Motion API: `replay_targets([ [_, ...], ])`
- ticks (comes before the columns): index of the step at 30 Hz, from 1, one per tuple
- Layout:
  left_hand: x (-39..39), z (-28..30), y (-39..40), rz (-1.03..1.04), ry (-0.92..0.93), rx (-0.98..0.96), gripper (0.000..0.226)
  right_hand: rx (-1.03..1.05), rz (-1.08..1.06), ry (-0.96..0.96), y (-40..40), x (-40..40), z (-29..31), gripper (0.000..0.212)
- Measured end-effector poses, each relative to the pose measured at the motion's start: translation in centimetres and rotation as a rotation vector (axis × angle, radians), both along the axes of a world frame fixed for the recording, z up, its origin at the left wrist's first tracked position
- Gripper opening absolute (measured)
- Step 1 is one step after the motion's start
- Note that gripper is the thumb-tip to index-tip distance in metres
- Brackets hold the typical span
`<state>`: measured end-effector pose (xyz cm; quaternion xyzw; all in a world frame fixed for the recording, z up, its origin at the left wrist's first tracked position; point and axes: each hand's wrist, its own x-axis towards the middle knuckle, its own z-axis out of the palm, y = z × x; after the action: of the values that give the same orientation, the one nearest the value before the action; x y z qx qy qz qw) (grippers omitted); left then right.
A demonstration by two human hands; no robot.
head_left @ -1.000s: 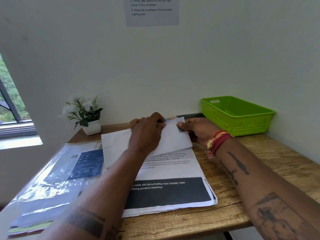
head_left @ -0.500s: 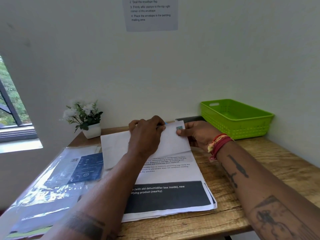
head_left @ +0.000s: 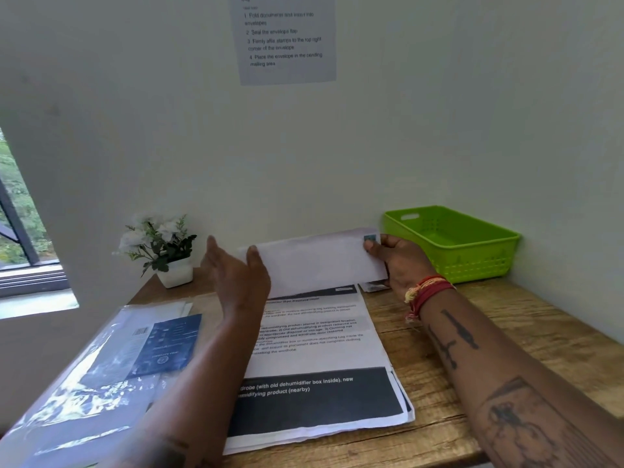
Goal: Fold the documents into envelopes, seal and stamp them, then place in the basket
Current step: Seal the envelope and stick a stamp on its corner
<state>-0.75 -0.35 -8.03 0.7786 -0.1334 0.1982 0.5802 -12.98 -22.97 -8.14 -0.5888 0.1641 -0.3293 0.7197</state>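
Left of the basket (head_left: 486, 261), our left hand (head_left: 236, 275) is open beside the envelope (head_left: 317, 265). Our right hand (head_left: 401, 265) pinches its stamped end, raised just short of the basket. We judge this one ready to drop; documents (head_left: 314, 349) remain unfolded.

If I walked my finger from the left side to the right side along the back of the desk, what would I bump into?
Flower pot → left hand, open → white envelope held up off the desk → right hand pinching the envelope's stamped end → green basket.
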Motion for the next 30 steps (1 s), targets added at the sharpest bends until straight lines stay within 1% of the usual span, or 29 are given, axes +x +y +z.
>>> replay_targets([
  [2,0.9,-0.1,0.3,0.0,0.083,-0.12,0.064,0.039,-0.009,-0.005,-0.4,0.0,0.0,0.004],
  [3,1.3,-0.2,0.4,-0.009,0.124,-0.162,0.055,0.058,-0.011,-0.004,-0.5,0.0,0.0,0.007],
  [5,2.2,-0.7,0.4,-0.057,0.155,-0.163,0.031,0.079,-0.015,-0.01,-0.7,0.0,-0.1,0.01],
  [6,2.4,-1.0,0.3,-0.08,0.152,-0.154,0.027,0.086,-0.02,-0.022,-0.9,0.1,-0.1,0.011],
  [8,2.6,-1.2,0.3,-0.092,0.147,-0.168,0.027,0.09,-0.036,-0.057,-1.1,0.1,-0.2,0.011],
  [10,2.8,-1.2,0.3,-0.085,0.135,-0.177,0.027,0.047,-0.057,-0.076,-1.2,0.2,-0.2,0.007],
  [13,2.8,-1.0,0.3,-0.082,0.128,-0.17,0.027,-0.021,-0.108,-0.05,-1.3,0.3,-0.3,0.005],
  [16,2.6,-1.0,0.2,-0.078,0.134,-0.177,0.025,-0.04,-0.144,-0.049,-1.4,0.4,-0.5,0.005],
  [18,2.3,-0.8,0.3,-0.091,0.148,-0.201,0.025,-0.012,-0.136,-0.069,-1.3,0.3,-0.4,0.005],
  [20,1.9,-0.6,0.5,-0.102,0.183,-0.253,0.027,0.056,-0.072,-0.073,-1.1,0.1,-0.3,0.01],
  [23,2.0,-0.4,0.9,-0.088,0.207,-0.339,0.028,0.096,0.034,-0.002,-0.8,0.0,-0.3,0.018],
  [25,2.0,-0.4,1.0,-0.101,0.212,-0.351,0.03,0.086,0.021,0.016,-0.7,0.0,-0.3,0.017],
  [27,2.0,-0.5,0.7,-0.142,0.236,-0.336,0.032,0.107,-0.03,-0.01,-0.7,0.0,-0.2,0.017],
  [30,1.8,-0.6,0.2,-0.254,0.3,-0.274,0.023,0.188,-0.088,-0.105,-0.9,-0.3,0.1,0.022],
])
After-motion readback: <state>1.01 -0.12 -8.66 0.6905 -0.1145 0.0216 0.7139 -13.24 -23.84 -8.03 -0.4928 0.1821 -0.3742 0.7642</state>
